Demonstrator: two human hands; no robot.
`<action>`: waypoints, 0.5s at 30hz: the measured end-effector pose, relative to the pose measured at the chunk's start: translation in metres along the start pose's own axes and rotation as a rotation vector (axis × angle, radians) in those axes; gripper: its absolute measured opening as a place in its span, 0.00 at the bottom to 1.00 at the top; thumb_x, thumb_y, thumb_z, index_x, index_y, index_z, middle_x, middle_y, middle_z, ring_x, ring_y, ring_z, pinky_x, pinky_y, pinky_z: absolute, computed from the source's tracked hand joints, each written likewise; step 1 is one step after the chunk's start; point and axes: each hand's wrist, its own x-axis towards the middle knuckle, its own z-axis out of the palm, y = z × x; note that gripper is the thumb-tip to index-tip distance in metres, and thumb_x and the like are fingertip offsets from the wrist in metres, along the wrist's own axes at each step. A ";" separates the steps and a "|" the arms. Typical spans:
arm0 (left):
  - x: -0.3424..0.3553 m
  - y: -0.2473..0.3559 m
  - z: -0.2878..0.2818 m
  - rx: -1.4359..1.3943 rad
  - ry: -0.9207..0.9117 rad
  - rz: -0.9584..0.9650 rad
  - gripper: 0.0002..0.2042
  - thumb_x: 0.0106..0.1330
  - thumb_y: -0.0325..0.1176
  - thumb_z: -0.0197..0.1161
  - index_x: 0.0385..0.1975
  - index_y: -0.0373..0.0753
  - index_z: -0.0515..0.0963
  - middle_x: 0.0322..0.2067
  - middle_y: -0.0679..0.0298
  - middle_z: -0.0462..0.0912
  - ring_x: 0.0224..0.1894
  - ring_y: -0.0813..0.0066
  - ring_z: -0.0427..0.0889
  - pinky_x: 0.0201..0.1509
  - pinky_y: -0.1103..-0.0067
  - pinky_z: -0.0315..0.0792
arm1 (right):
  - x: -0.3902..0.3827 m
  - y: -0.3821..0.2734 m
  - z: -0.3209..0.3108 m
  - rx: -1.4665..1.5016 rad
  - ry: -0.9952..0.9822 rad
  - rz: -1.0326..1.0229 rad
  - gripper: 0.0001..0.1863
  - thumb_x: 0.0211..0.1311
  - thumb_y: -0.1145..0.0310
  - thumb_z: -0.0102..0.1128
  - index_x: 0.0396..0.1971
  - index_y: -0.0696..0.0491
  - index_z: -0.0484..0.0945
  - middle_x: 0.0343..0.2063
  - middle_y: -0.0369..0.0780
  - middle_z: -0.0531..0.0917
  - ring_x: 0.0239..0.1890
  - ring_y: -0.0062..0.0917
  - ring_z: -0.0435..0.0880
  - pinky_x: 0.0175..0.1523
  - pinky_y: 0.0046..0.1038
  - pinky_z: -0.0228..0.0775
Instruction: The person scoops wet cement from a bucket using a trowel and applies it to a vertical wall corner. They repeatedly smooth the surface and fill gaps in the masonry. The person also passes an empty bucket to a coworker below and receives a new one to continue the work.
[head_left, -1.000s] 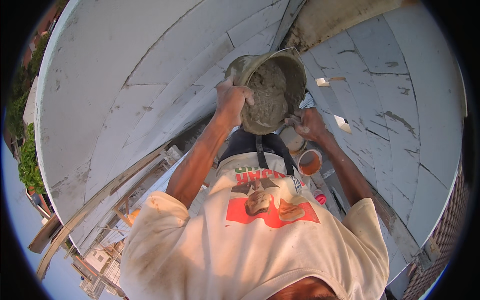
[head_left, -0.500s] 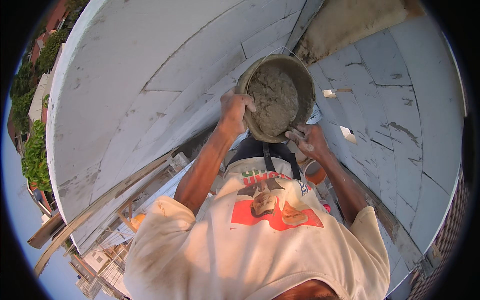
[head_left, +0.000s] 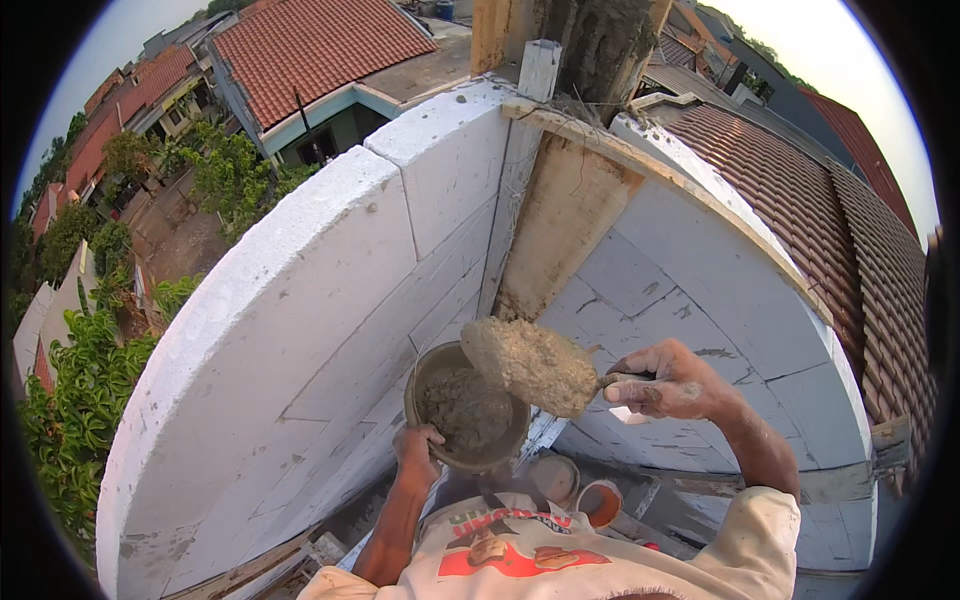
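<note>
My left hand [head_left: 417, 452] is closed on the rim of a round bucket [head_left: 512, 440] and holds it at the corner of the pale block walls. Wet grey mortar [head_left: 462, 408] lies inside the bucket. In my right hand [head_left: 672, 382] is the handle of a trowel [head_left: 535, 366], its blade heaped with mortar. That blade is raised beside the bucket and covers part of its upper right rim in this view. My right fingers are wrapped round the handle.
A pale block wall [head_left: 300, 300] stands on the left, another [head_left: 720, 310] on the right. Between them are a wooden board [head_left: 575, 215] and a rough column [head_left: 600, 50]. Below sit an orange-brown container [head_left: 600, 503] and a second bucket [head_left: 553, 478]. Tiled roofs [head_left: 320, 50] lie beyond.
My right hand has left the bucket's side and moved up and right with the mortar-loaded trowel. The left hand still grips the rim. My view has tilted up toward the wall tops.
</note>
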 end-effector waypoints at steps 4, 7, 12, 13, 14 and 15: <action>0.027 -0.026 -0.038 -0.060 0.032 0.040 0.09 0.41 0.17 0.63 0.25 0.33 0.78 0.25 0.59 0.76 0.27 0.63 0.77 0.30 0.67 0.74 | -0.038 -0.071 -0.097 0.076 0.125 -0.155 0.24 0.61 0.51 0.73 0.32 0.63 0.86 0.17 0.37 0.79 0.17 0.16 0.75 0.19 0.22 0.61; 0.045 -0.042 -0.081 -0.079 0.094 -0.003 0.12 0.46 0.16 0.57 0.32 0.31 0.74 0.34 0.56 0.77 0.37 0.57 0.80 0.47 0.60 0.78 | -0.042 -0.126 -0.160 0.006 0.326 -0.387 0.20 0.61 0.57 0.72 0.27 0.62 0.84 0.15 0.38 0.78 0.13 0.17 0.72 0.16 0.20 0.58; 0.041 -0.050 -0.086 -0.007 0.179 -0.033 0.10 0.46 0.17 0.58 0.30 0.32 0.74 0.31 0.57 0.75 0.34 0.60 0.79 0.40 0.64 0.77 | 0.007 -0.187 -0.218 -0.646 0.769 -0.616 0.22 0.68 0.54 0.63 0.29 0.61 0.84 0.12 0.38 0.78 0.08 0.17 0.72 0.15 0.23 0.67; 0.037 -0.050 -0.085 -0.013 0.209 -0.026 0.08 0.43 0.17 0.61 0.25 0.33 0.75 0.26 0.59 0.75 0.28 0.63 0.77 0.32 0.67 0.73 | 0.016 -0.187 -0.212 -0.789 0.836 -0.699 0.21 0.68 0.54 0.63 0.30 0.60 0.84 0.15 0.39 0.80 0.10 0.20 0.75 0.18 0.26 0.71; 0.033 -0.051 -0.083 -0.018 0.234 -0.020 0.07 0.40 0.17 0.64 0.20 0.34 0.76 0.21 0.61 0.74 0.22 0.66 0.74 0.25 0.70 0.69 | 0.023 -0.186 -0.207 -0.937 0.923 -0.775 0.21 0.68 0.54 0.64 0.30 0.60 0.84 0.17 0.40 0.82 0.13 0.23 0.78 0.21 0.29 0.75; 0.027 -0.054 -0.074 0.023 0.219 -0.025 0.07 0.40 0.17 0.64 0.20 0.34 0.76 0.21 0.61 0.73 0.22 0.66 0.74 0.25 0.71 0.68 | 0.034 -0.173 -0.222 -1.102 1.054 -0.707 0.20 0.67 0.54 0.64 0.31 0.60 0.84 0.19 0.41 0.83 0.15 0.25 0.80 0.24 0.30 0.76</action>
